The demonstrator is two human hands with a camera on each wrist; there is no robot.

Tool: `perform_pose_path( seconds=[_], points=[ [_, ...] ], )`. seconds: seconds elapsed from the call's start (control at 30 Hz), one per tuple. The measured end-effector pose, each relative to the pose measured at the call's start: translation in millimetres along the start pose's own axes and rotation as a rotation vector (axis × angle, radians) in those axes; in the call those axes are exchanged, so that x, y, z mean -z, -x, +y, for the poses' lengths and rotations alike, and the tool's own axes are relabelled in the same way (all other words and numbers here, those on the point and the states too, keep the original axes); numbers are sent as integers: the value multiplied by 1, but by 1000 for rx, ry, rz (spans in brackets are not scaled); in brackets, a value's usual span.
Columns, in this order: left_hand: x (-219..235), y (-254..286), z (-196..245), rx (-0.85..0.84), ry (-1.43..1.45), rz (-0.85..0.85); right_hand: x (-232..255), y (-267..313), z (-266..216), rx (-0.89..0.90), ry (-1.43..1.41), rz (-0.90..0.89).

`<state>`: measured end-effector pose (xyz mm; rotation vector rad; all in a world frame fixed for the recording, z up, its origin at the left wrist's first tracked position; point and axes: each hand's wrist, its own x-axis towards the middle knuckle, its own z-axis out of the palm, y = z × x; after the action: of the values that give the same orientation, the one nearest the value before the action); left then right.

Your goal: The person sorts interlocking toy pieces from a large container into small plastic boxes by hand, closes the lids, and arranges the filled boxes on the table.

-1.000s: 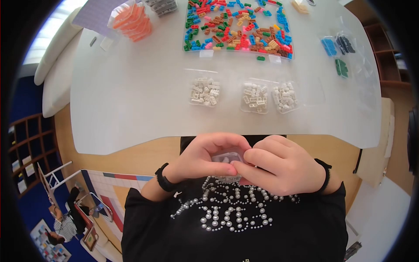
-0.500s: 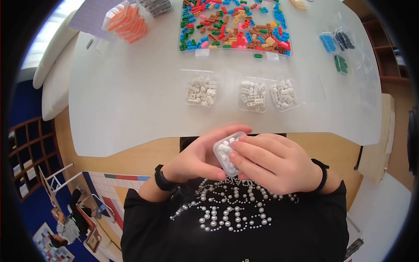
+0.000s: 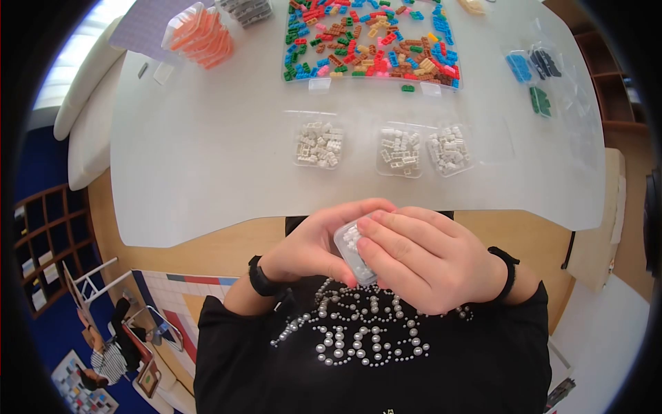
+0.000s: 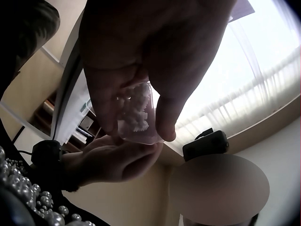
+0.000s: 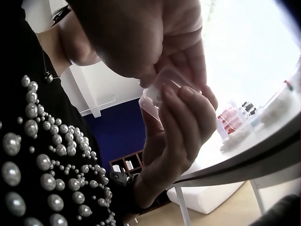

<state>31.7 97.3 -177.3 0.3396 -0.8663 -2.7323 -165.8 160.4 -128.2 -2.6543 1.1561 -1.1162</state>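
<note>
From where I stand, the head view shows a white table [image 3: 227, 159] and, just in front of its near edge, a person's two hands around a small lidded box [image 3: 352, 258] with white pieces inside. The left hand [image 3: 314, 241] grips it between thumb and fingers; the right hand [image 3: 431, 262] holds the opposite side, fingers across the top, its thumb hidden. On the table's nearer half sit three clear boxes [image 3: 316, 166] of white bricks [image 3: 319, 143]; farther back on it lies a tray [image 3: 422, 31] of coloured bricks, with orange containers [image 3: 207, 38] toward the table's far left corner.

In the left wrist view, dim against the window, the left thumb and fingers flank the box, the right hand touching it too.

In the right wrist view, the left fingers curl over the box, beside the table's edge; the right fingers are partly hidden.
</note>
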Motion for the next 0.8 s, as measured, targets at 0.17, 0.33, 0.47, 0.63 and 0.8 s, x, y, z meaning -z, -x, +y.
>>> perform_pose_path(
  seconds=[0.17,0.33,0.47,0.63,0.8],
  points=[
    [-2,-5,-1,92,-141,-51,7,-3,8,-23,-84,58],
    [-3,-11,2,111,-139,-133,17,-12,24,-285,-289,-65],
    [-3,-14,-3,43,-152,-147,2,-18,39,-359,-175,116],
    [-2,-12,5,-2,-177,-78,23,-8,28,-328,-7,162],
    [-3,-10,9,-43,-249,40,20,2,10,-319,-246,-165]
  ],
)
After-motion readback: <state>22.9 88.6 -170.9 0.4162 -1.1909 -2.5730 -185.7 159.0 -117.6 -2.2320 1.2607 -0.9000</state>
